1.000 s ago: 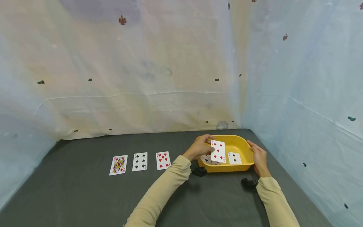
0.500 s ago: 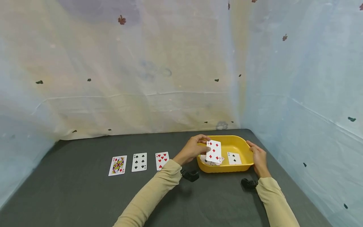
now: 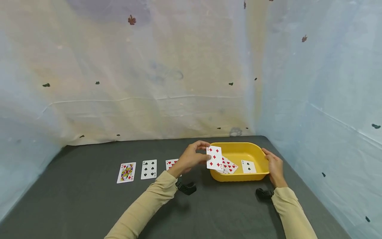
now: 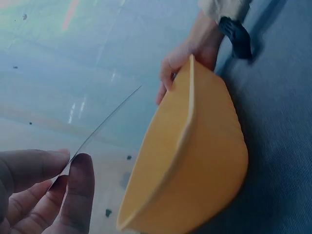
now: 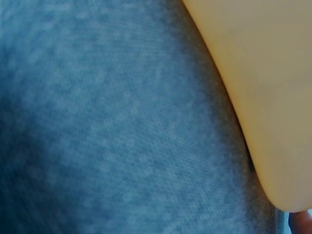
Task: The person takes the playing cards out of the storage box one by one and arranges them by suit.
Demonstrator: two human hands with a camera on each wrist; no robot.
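My left hand pinches a five of diamonds between thumb and fingers, its face toward the head view. That card overlaps the left end of a yellow plastic tub. In the left wrist view the pinched card appears edge-on and slightly bowed, apart from the tub's rim. At the tub's right end, my right hand grips the rim. Inside the tub lie a hearts card, partly covered by the five of diamonds, and a spades card toward the right.
Left of the tub, a queen of diamonds, a six of spades and a hearts card lie face up in a row. My left hand and sleeve partly hide the last one. Patterned sheets rise behind the dark table.
My left hand has carried the five of diamonds leftward from over the tub to its left end, uncovering more of the hearts card inside. My right hand stays at the tub's rim.
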